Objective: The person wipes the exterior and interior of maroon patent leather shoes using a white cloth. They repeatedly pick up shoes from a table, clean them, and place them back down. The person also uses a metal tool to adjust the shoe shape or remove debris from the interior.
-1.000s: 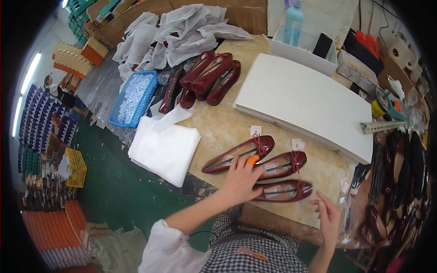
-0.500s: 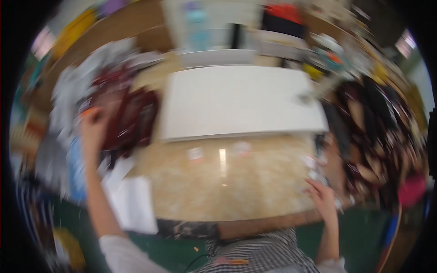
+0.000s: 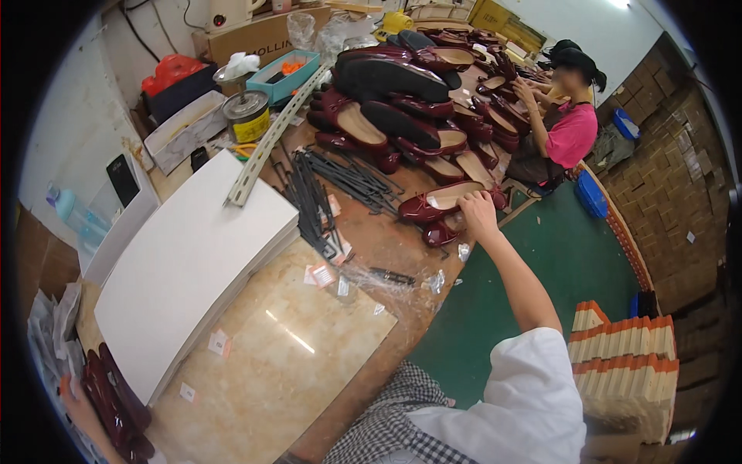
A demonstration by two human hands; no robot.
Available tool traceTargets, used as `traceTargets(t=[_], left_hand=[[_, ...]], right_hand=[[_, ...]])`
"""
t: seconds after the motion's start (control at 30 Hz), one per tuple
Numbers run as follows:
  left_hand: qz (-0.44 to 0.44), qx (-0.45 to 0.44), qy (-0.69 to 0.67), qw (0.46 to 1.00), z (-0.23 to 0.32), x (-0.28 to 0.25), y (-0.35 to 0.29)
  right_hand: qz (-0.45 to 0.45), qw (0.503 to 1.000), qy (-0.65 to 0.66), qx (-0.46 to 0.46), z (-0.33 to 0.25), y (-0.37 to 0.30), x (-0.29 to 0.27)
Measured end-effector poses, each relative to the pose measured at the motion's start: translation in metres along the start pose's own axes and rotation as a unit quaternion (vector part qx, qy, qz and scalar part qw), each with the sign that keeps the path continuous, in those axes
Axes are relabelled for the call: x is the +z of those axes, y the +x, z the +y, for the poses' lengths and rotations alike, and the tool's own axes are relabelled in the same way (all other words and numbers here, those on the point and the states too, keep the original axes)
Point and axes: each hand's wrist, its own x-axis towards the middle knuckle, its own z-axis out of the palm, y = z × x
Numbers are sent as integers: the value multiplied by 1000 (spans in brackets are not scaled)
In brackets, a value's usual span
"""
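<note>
My right hand (image 3: 478,210) reaches to the near edge of a heap of shoes, its fingers closed on the heel part of a glossy burgundy ballet flat (image 3: 442,203). Against that flat, just below it, lies another burgundy shoe (image 3: 444,230). At the far left rim of the view my left hand (image 3: 75,398) is beside several burgundy shoes (image 3: 108,398); its fingers are partly cut off and blurred, so their grip does not show. Behind my right hand rises a big pile of burgundy shoes (image 3: 394,93) with black soles and beige insoles.
A thick stack of white sheets (image 3: 193,247) covers much of the table (image 3: 286,348). A slotted metal bar (image 3: 270,147), dark strips (image 3: 332,182), a can (image 3: 247,116) and small tags (image 3: 323,274) lie beyond. A person in pink (image 3: 570,135) handles shoes at the far right.
The view has swung to the right. My right hand has moved from the table's near right edge to the shoe heap and taken hold of a flat. The orange thing at my left hand no longer shows.
</note>
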Motion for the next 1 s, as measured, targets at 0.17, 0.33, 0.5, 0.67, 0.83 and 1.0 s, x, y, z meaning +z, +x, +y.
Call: traceTargets(t=[0.17,0.33,0.5,0.67,0.83,1.0], left_hand=[[-297,5,-451,841,399,-2,-136],[-353,-221,-755,506,568,53,-225],[-333,-218,-722,566,535,28,-228],[-367,-216,-654,626,452,-9,-238],[-289,-361,-674,576,400,3,-262],[-234,-420,-674,561,383,-22,-274]], right_hand=[[-25,844,530,-76,-95,15,-102],[18,758,607,-237,-97,5,-99],[-6,994,44,-101,-11,58,61],[-76,920,319,-213,-2,106,41],[71,966,232,-92,-28,136,52],[23,961,261,-89,-38,107,-24]])
